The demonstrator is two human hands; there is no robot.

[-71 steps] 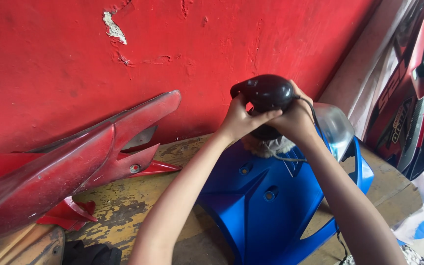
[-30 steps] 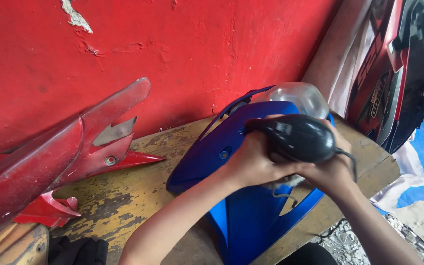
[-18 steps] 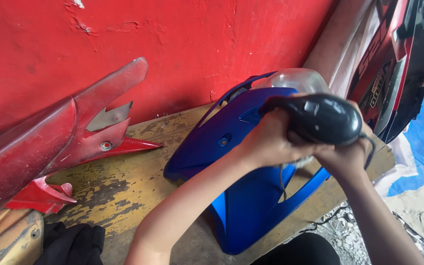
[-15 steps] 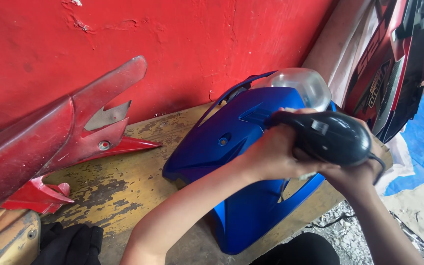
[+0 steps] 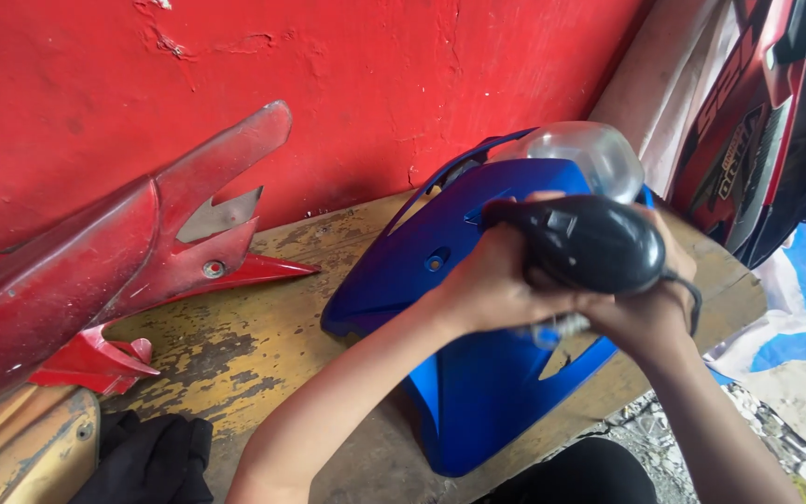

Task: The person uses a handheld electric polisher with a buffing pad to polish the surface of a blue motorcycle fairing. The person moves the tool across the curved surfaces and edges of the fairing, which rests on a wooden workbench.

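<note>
Black cloth [image 5: 146,457] is lying nearest, at the left, on the edge of the wooden bench [image 5: 263,327]. A little farther in, both arms are reaching over the bench.

The left hand [image 5: 492,285] is gripping the left side of a round black shell [image 5: 590,243], with its fingers curled tight on it. The right hand [image 5: 641,313] is cupping the same shell from below and from the right. A thin black cord [image 5: 687,289] is running from the shell past the right wrist. The shell is sitting up in the air, right over the blue bike cover [image 5: 478,392], which is lying on the bench.

It looks like the hands are lining the shell up over the blue cover. Going on from here is calling for a firm, steady hold, with the cord staying free of the fingers.

Farther back, a clear round dome [image 5: 585,154] is poking up behind the blue cover. At the left, a long red cover [image 5: 95,271] is leaning on the red wall [image 5: 375,75]. At the far right, a red and black cover [image 5: 767,121] is standing.

Counting: two hands, one black shell, one cord, one blue cover, one clear dome, one long red cover, one red and black cover, one cloth.
</note>
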